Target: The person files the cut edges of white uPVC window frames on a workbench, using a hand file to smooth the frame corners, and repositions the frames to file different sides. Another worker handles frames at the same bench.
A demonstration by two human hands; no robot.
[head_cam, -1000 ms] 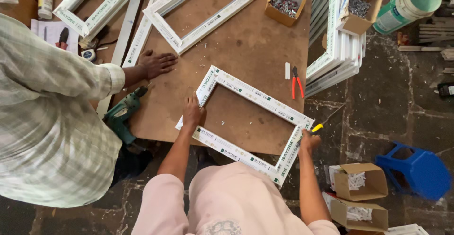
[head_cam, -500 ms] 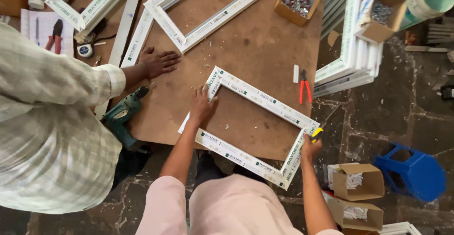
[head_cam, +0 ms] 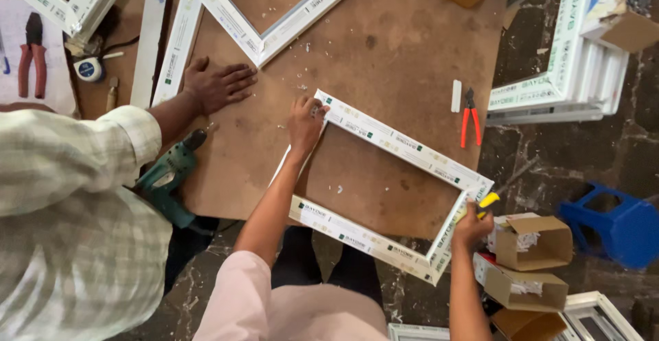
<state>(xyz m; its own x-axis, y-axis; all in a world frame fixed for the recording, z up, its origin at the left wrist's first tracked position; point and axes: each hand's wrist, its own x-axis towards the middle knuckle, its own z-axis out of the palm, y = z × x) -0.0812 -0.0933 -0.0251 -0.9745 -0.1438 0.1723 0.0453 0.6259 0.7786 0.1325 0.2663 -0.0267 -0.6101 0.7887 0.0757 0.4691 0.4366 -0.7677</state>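
Left hand (head_cam: 305, 123) presses its fingers down on the far corner of the white window frame (head_cam: 384, 190), which lies flat on the workbench (head_cam: 384, 60) with its near edge overhanging. Right hand (head_cam: 471, 230) is closed around a yellow-handled tool (head_cam: 487, 204) at the right corner: looks like corner fastening, needing a steady frame.

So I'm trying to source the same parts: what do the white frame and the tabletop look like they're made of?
The white frame under the left hand and right hand looks like smooth plastic profile, perhaps uPVC, with mitred corners and printed protective film; coated metal can't be ruled out. The tabletop looks like bare brown hardboard or fibreboard: matte, grainless, scuffed, dusted with white shavings.
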